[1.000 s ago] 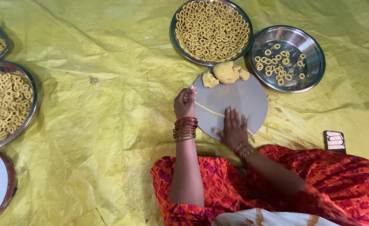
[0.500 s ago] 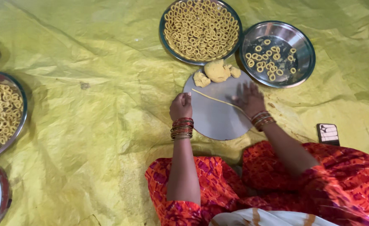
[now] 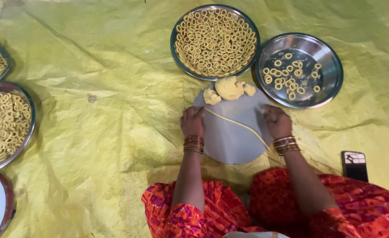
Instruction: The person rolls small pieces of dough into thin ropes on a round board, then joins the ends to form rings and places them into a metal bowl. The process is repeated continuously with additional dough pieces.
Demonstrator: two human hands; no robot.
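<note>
While a thin dough rope (image 3: 238, 125) is stretched across the round grey board (image 3: 229, 145), its ends are pinned under the left hand (image 3: 192, 121) and right hand (image 3: 275, 121), both laid flat with fingers loose. One steel plate (image 3: 215, 40) is filled with rings; another (image 3: 298, 70) is sparsely filled. Dough lumps (image 3: 228, 88) at the board's far edge are unrolled. Open yellow sheet (image 3: 106, 132) lies leftward.

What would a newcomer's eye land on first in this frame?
Probably the full steel plate of dough rings at top centre, bright against the yellow sheet. Just below, the left hand and right hand rest on a round grey board, a thin dough rope stretched between them. Dough lumps sit at the board's far edge.
</note>
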